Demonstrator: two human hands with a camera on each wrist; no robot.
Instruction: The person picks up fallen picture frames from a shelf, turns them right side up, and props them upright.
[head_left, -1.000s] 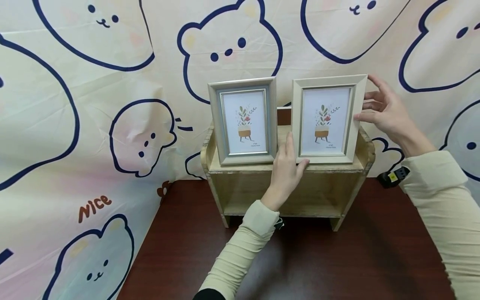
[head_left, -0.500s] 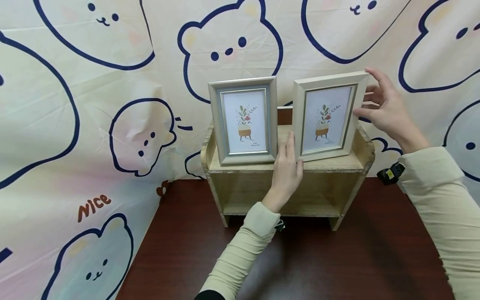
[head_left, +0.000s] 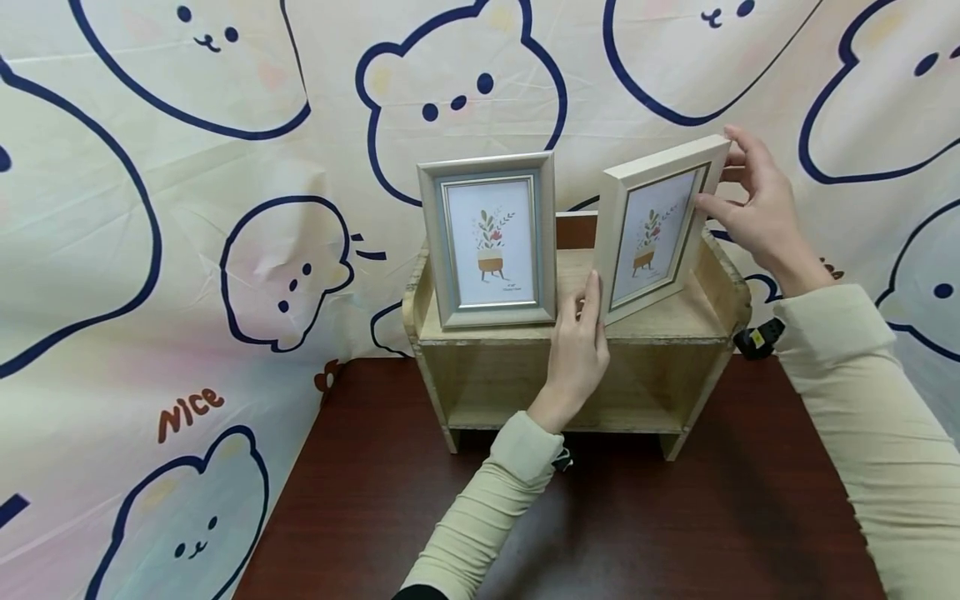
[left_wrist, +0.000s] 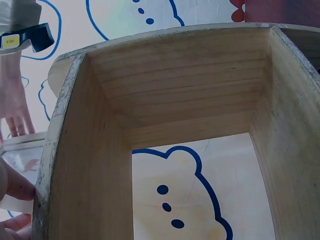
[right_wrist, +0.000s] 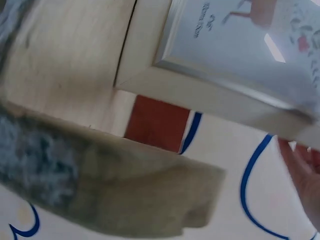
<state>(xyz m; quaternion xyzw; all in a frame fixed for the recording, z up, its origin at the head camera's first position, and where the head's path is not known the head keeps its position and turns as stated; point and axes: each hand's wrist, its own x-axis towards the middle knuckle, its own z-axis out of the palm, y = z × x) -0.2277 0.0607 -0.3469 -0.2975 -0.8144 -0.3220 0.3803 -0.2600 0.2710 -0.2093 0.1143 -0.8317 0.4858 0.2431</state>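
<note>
A cream picture frame (head_left: 652,225) with a plant print stands turned at an angle on top of the wooden shelf (head_left: 667,375), its left edge toward the front. My right hand (head_left: 761,208) grips its upper right side, thumb on the front and fingers behind; the fingers' far side is hidden. At the lower left corner my left hand (head_left: 577,354) holds the edge, and the left wrist view shows thumb (left_wrist: 17,182) and finger on either side of a white strip. A second picture frame (head_left: 487,242), grey-blue and silver with the same print, stands upright on the left.
Below the top board the shelf has an open compartment, seen close in the left wrist view with its wooden side wall (left_wrist: 90,160). A raised side panel (head_left: 727,292) borders the top at the right. The dark red table (head_left: 360,500) meets a bear-print backdrop (head_left: 285,167) behind.
The cream frame has turned from facing forward to facing more to the right, its right side swinging back. My right hand has moved with it, up and left; the grey-blue frame has stayed put.
</note>
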